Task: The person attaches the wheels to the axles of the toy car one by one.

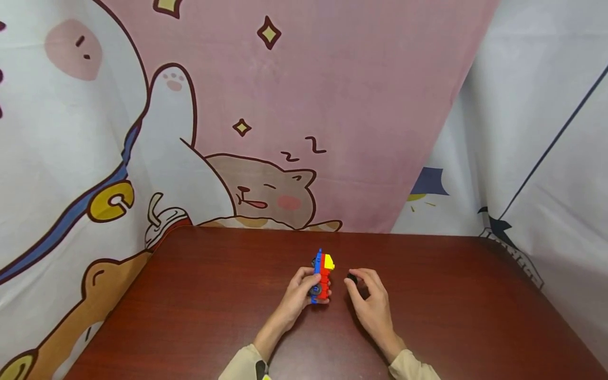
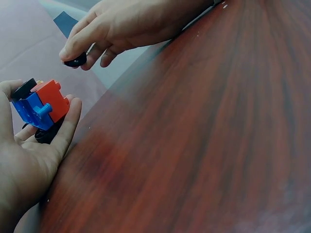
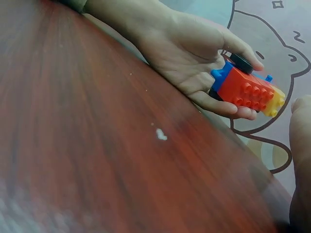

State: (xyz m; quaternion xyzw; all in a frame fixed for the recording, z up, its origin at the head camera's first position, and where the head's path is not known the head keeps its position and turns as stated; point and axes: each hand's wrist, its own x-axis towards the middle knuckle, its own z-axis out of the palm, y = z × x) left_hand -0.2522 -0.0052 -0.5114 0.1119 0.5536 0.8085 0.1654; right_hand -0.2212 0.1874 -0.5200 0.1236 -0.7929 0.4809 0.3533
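Observation:
My left hand [image 1: 296, 295] grips a toy car [image 1: 324, 277] built of blocks, with a blue base, red studded bricks, a yellow brick at the far end and black wheels. In the left wrist view, the car [image 2: 51, 99] lies between thumb and fingers, its blue end with a small peg facing the camera. The thumb presses by a black wheel [image 3: 241, 63] in the right wrist view. To the right of the car, apart from it, my right hand [image 1: 372, 303] pinches a small round black toy wheel [image 2: 76, 60] between thumb and fingertips.
Both hands are above a dark reddish wooden table [image 1: 456, 316]. A small white fleck [image 3: 161, 134] lies on it in the right wrist view. Behind the table hangs a cloth [image 1: 361, 116] with cartoon animals, and pale cloth [image 1: 560, 174] closes the right side.

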